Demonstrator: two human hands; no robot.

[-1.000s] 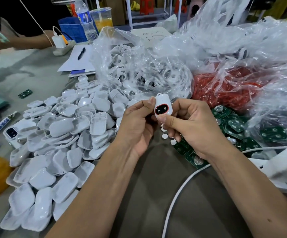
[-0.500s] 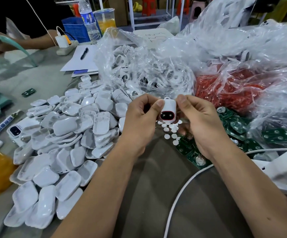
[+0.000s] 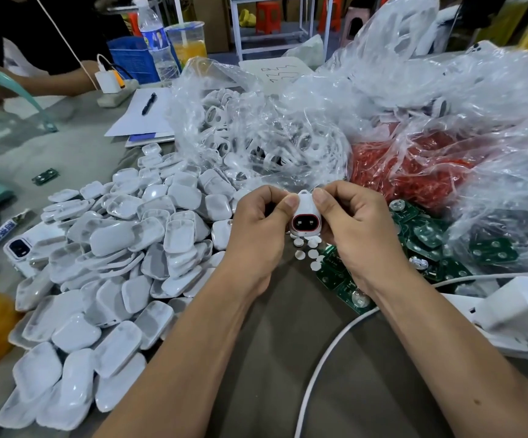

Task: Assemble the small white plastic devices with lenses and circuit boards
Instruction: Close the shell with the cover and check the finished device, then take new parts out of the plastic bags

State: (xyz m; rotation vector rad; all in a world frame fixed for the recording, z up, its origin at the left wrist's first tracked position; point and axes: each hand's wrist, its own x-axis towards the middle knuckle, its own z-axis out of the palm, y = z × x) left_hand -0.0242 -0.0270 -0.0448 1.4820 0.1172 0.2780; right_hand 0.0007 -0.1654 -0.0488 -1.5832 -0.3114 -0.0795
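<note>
Our left hand [image 3: 257, 229] and right hand [image 3: 356, 229] pinch one white device [image 3: 306, 213]; shiny bags [image 3: 382, 99] behind them blur what's inside.

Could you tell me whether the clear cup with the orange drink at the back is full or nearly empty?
Roughly half full: the orange drink fills only the lower part of the clear cup.

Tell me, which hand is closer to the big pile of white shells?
Left. The left hand sits right beside the pile of white shells; the right hand is farther, over the green circuit boards.
</note>
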